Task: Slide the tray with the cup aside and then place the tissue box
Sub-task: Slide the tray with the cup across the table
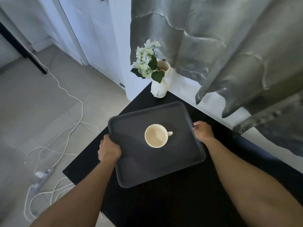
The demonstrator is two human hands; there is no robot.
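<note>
Both hands (109, 149) grip tray (155, 163) edges — cup (156, 135) centred, unmarked.

Both bare forearms reach forward from the lower corners, angled slightly inward toward each other. The left hand (109, 149) is curled closed, knuckles up, its fingers wrapped over the left rim of the tray (147, 167). The right hand (203, 131) sits a little farther forward, clasped on the tray's right rim, fingers bent under and the back of the hand facing up.
</note>
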